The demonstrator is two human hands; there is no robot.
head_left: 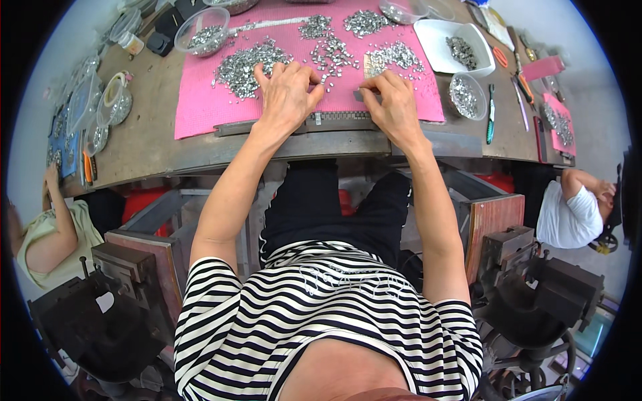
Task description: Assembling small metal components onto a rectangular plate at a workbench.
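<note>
My left hand (286, 95) is over the front of the pink mat (197, 110), thumb and forefinger pinched at a small silver metal piece (324, 81). To its right, my right hand (392, 105) is closed too, with a small flat grey piece (359, 95) showing at its fingertips. Below both hands, a narrow metal rail (338, 120) with a row of small links runs along the bench edge. Beyond my left fingers spreads a heap of small silver metal pieces (244, 69). A smaller heap (401, 56) and a tan ridged strip (368, 65) lie beyond my right hand.
A clear tub (202, 32) of metal pieces stands at the far left of the mat. On the right are a white tray (428, 43), a round tub (467, 95) and a green-black hand tool (491, 113). Other people sit at the left and right.
</note>
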